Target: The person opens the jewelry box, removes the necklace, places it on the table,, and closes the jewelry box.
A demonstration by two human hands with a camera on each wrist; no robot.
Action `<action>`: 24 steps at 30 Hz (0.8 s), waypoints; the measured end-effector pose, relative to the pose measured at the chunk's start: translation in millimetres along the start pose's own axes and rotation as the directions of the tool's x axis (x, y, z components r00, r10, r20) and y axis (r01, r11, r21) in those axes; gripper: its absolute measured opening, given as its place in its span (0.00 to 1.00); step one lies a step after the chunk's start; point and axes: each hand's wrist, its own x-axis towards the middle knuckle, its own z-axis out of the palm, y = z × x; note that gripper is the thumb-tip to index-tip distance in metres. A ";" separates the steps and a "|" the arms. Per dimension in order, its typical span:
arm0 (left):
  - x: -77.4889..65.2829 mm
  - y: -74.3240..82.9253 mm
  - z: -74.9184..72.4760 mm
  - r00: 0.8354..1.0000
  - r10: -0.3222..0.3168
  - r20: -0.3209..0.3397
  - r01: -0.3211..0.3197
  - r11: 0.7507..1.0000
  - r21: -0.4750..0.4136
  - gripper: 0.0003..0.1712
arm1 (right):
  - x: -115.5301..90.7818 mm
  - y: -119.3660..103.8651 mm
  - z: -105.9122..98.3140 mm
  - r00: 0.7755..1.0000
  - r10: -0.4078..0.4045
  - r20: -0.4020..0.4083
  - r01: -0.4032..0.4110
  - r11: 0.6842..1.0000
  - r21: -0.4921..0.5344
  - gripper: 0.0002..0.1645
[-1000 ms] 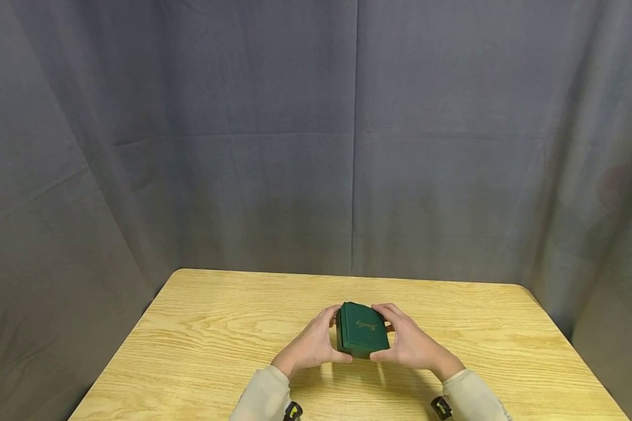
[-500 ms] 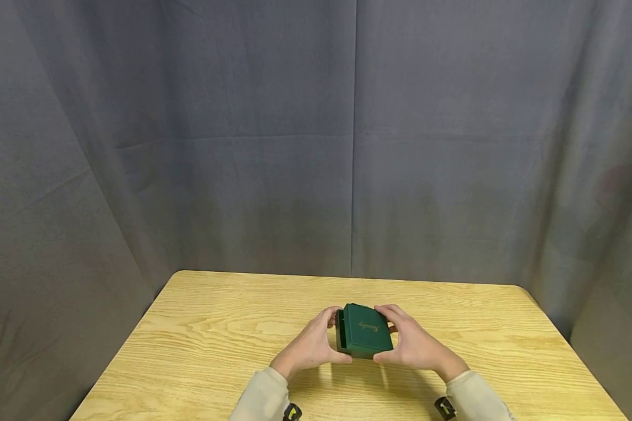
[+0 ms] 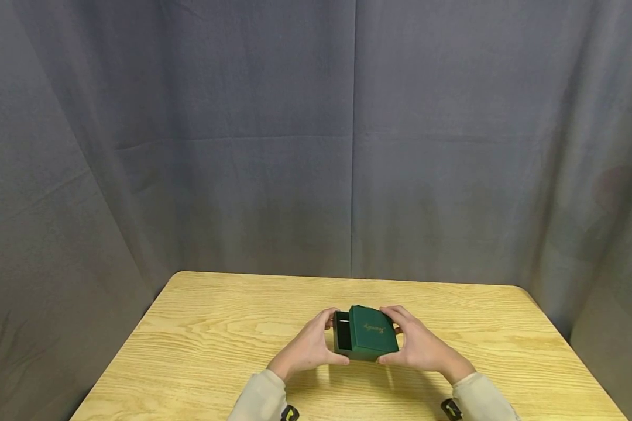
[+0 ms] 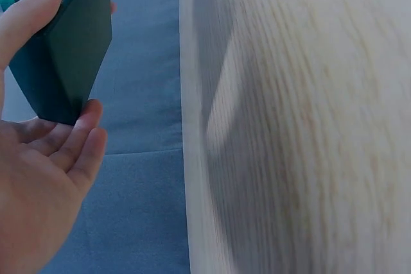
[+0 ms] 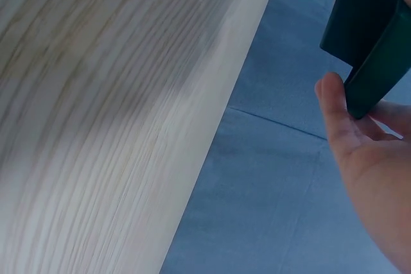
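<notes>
Both hands hold a small green jewelry box above the table. Its outer cover (image 3: 374, 328), with gold lettering on top, is slid partly to the right off the inner tray (image 3: 342, 339). The tray's dark inside shows at the left, with a small pale mark near its far edge. My left hand (image 3: 306, 346) grips the tray end between thumb and fingers; the left wrist view shows the tray's green underside (image 4: 80, 49). My right hand (image 3: 423, 346) grips the cover (image 5: 383, 62) from the right, fingers at the far side and thumb at the near side.
The wooden table (image 3: 216, 327) spreads out beneath the hands, with their shadows on it. Grey curtains (image 3: 263, 175) hang behind it and at both sides. Dark straps (image 3: 291, 413) show at the sleeve cuffs.
The cover has moved to the right with my right hand, widening the gap that shows the tray's inside. My left hand has shifted only slightly left with the tray.
</notes>
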 end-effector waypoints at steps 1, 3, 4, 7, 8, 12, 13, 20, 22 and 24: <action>-0.4 -0.2 -0.2 1.000 -0.001 -0.001 0.001 1.000 0.003 0.59 | -0.3 0.5 -0.2 1.000 0.004 0.000 -0.004 1.000 -0.005 0.59; -0.8 -1.3 -0.2 1.000 -0.005 0.001 0.005 1.000 0.008 0.60 | -1.0 1.0 -0.6 1.000 0.006 -0.002 -0.006 1.000 -0.010 0.58; -1.1 -1.5 -0.3 1.000 -0.009 0.002 0.009 1.000 0.011 0.60 | -1.5 1.7 -0.8 1.000 0.006 -0.004 -0.006 1.000 -0.016 0.58; -1.8 -2.7 -1.1 1.000 -0.015 0.009 0.015 1.000 0.016 0.60 | -3.2 4.0 -1.4 1.000 0.008 -0.006 -0.008 1.000 -0.030 0.57; -2.0 -3.0 -1.5 1.000 -0.019 0.009 0.018 1.000 0.019 0.60 | -3.7 4.7 -1.7 1.000 0.008 -0.008 -0.008 0.999 -0.031 0.57; -2.8 -3.5 -3.1 1.000 -0.023 0.006 0.023 0.999 0.029 0.60 | -6.6 7.5 -3.8 1.000 0.011 -0.010 -0.011 0.999 -0.045 0.55; -3.0 -3.7 -3.3 1.000 -0.026 0.005 0.026 0.999 0.031 0.60 | -7.4 8.3 -4.4 1.000 0.013 -0.010 -0.013 0.999 -0.047 0.55; -3.9 -8.1 -2.7 0.999 -0.035 0.018 0.034 0.999 0.025 0.61 | -13.9 15.2 -8.4 0.999 0.038 -0.006 -0.039 0.998 -0.058 0.56; -4.1 -9.1 -2.9 0.999 -0.038 0.020 0.037 0.999 0.030 0.61 | -16.2 17.6 -9.7 0.998 0.055 -0.002 -0.055 0.997 -0.057 0.56; -4.6 -9.9 -3.2 0.999 -0.037 0.022 0.036 0.999 0.040 0.61 | -19.0 19.8 -11.1 0.997 0.076 0.002 -0.075 0.995 -0.060 0.56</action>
